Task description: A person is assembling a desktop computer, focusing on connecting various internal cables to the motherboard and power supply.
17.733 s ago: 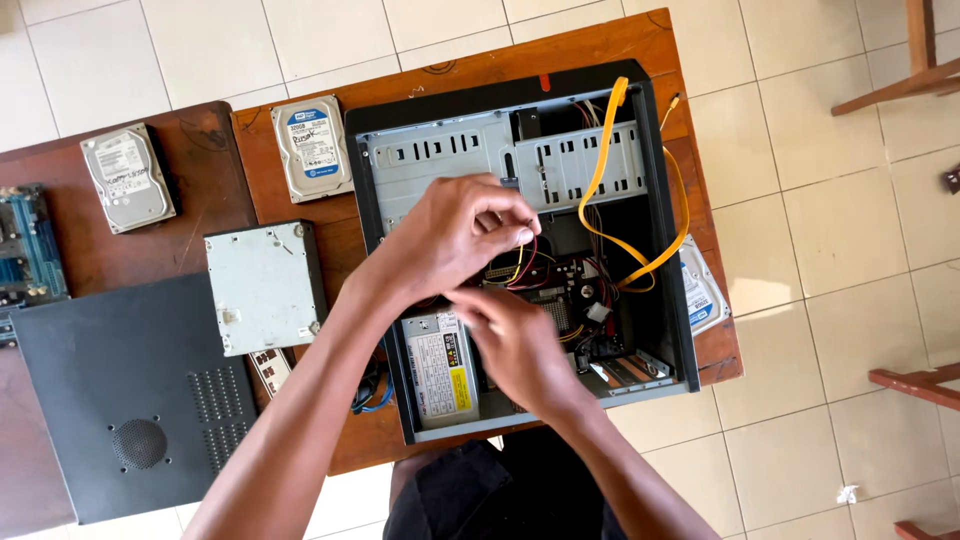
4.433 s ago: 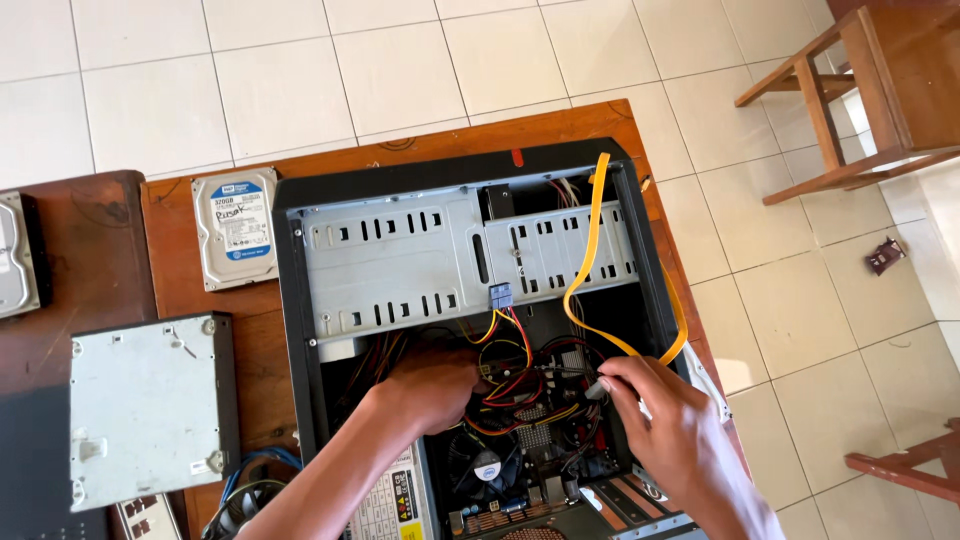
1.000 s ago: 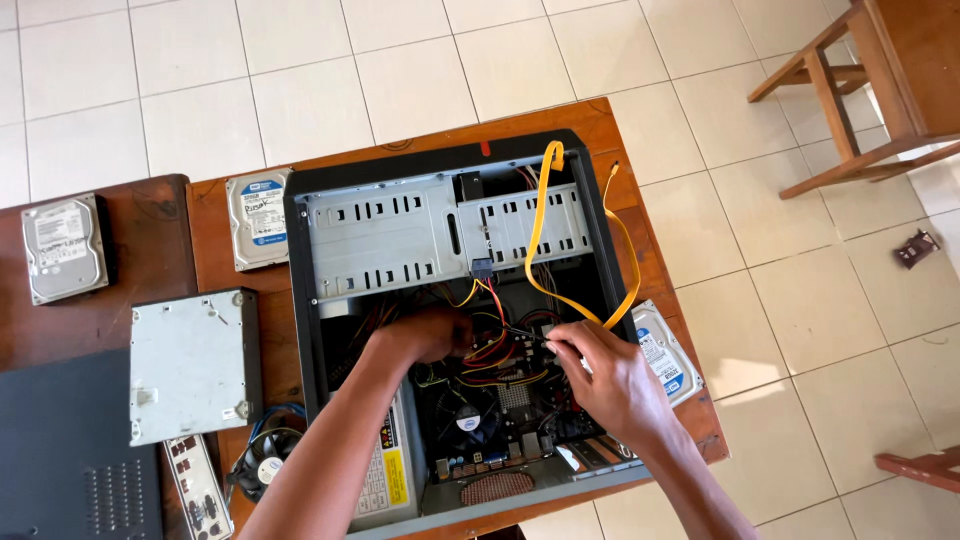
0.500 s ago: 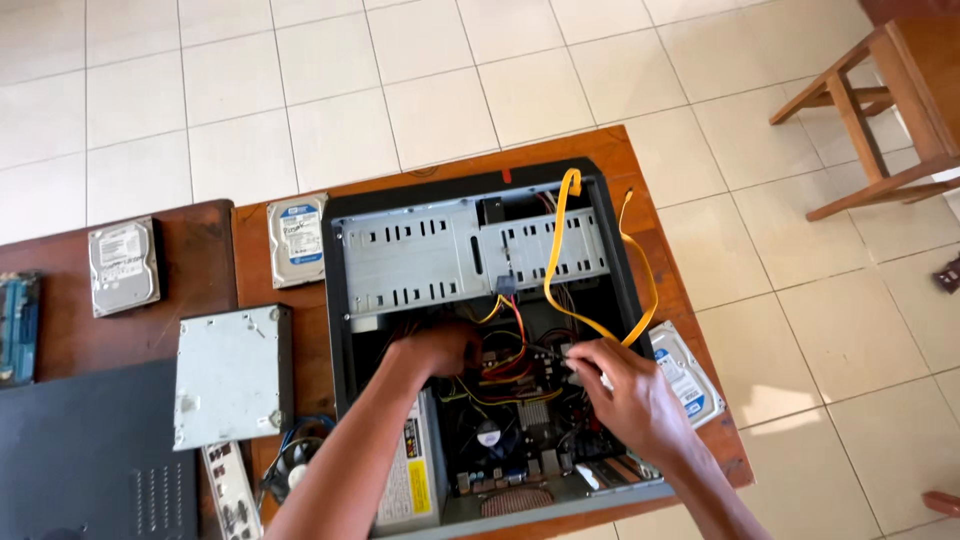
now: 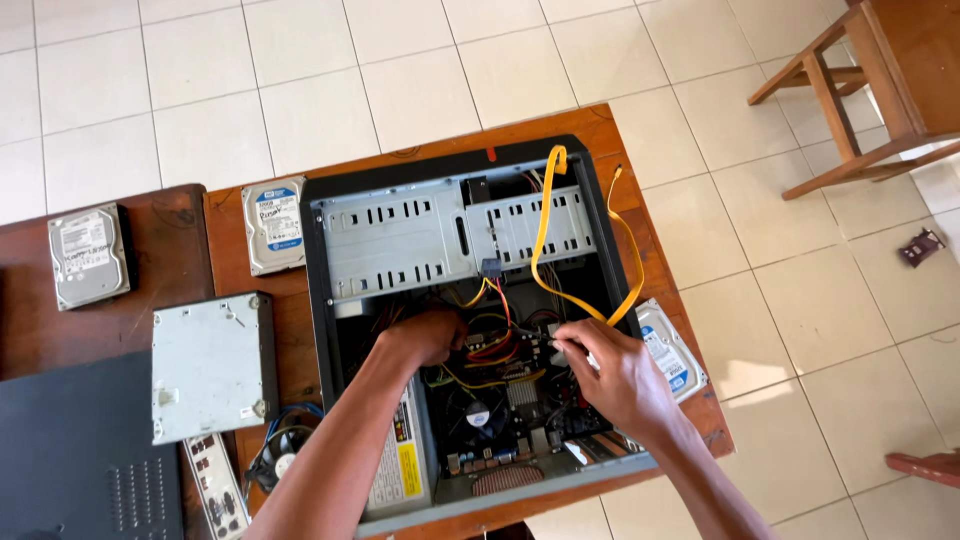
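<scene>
Both hands, left hand (image 5: 425,335) and right hand (image 5: 615,375), are gripping wiring inside the open black steel computer case (image 5: 460,320), overhanging the brown wooden table (image 5: 640,210).

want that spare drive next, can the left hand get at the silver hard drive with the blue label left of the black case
Probably yes. The left hand is down among the wires inside the open black computer case, but the silver blue-labelled hard drive lies uncovered on the brown wooden table beside it.

PC case (image 5: 400,230) lies open on bench (image 5: 640,210) — both hands in it; drive (image 5: 275,225) just left, optical drive (image 5: 212,365) further left, another drive (image 5: 672,350) right.
</scene>
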